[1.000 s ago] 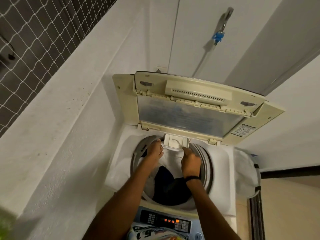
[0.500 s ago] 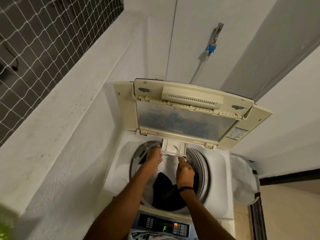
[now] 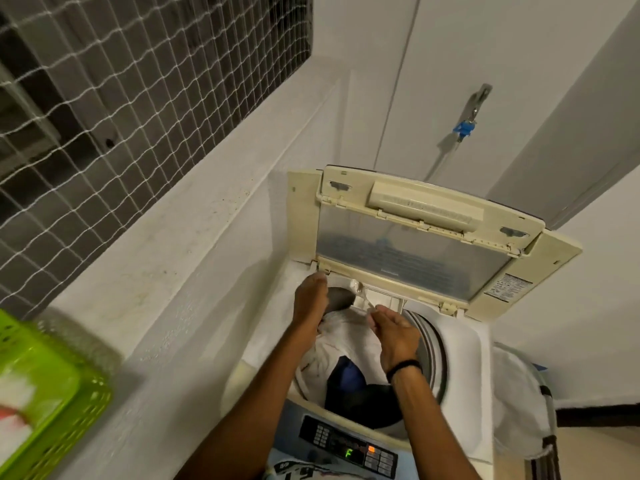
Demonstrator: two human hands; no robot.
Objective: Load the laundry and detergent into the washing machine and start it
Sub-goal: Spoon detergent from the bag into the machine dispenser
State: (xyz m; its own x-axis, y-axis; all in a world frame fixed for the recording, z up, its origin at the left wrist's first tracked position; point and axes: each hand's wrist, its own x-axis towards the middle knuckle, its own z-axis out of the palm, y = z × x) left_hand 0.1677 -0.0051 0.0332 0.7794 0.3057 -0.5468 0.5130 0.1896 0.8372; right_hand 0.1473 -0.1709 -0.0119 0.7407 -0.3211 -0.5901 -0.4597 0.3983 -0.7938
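Observation:
The top-loading washing machine (image 3: 464, 355) stands with its lid (image 3: 412, 258) raised. White and dark laundry (image 3: 349, 368) fills the drum. My left hand (image 3: 310, 301) reaches to the back-left rim under the lid hinge, fingers bent downward; what they touch is hidden. My right hand (image 3: 394, 336) hovers over the drum and pinches the end of a thin white strip (image 3: 363, 296) that leads to the detergent drawer (image 3: 386, 299) below the lid. The control panel (image 3: 349, 448) at the front shows a green "F".
A green plastic basket (image 3: 45, 393) sits on the white ledge at left. A white laundry bag (image 3: 516, 403) hangs beside the machine at right. A tap with a blue fitting (image 3: 464, 128) is on the wall behind. Netting covers the window at upper left.
My left hand has moved to the back-left rim. My right hand has drawn back from the drawer, which juts out less. The view has swung and now takes in the green basket.

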